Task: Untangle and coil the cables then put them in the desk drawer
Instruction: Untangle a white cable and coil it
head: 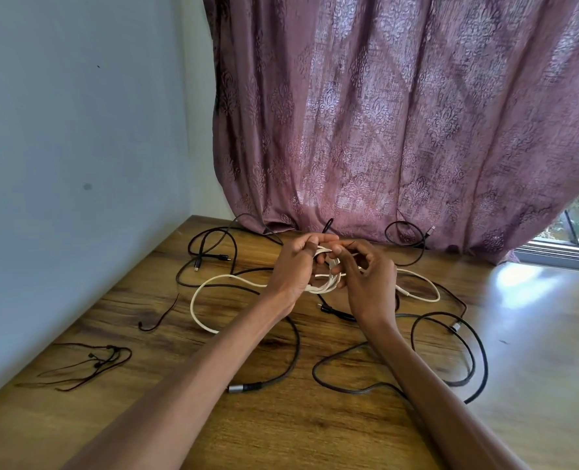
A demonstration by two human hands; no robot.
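Note:
A white cable (206, 287) lies in loops on the wooden desk (281, 418), and part of it is gathered into a small coil between both hands. My left hand (296, 266) grips the coil with its fingers through the loops. My right hand (366, 276) pinches a strand of the same white cable beside it. Several black cables (450, 337) sprawl loosely around and under the hands. One has a metal plug (244, 388) near the front. No drawer is in view.
A thin dark cord (88, 362) and a short black wire (161, 317) lie at the left near the white wall (78, 164). A mauve curtain (399, 113) hangs behind the desk, with a window sill (566, 252) at the right.

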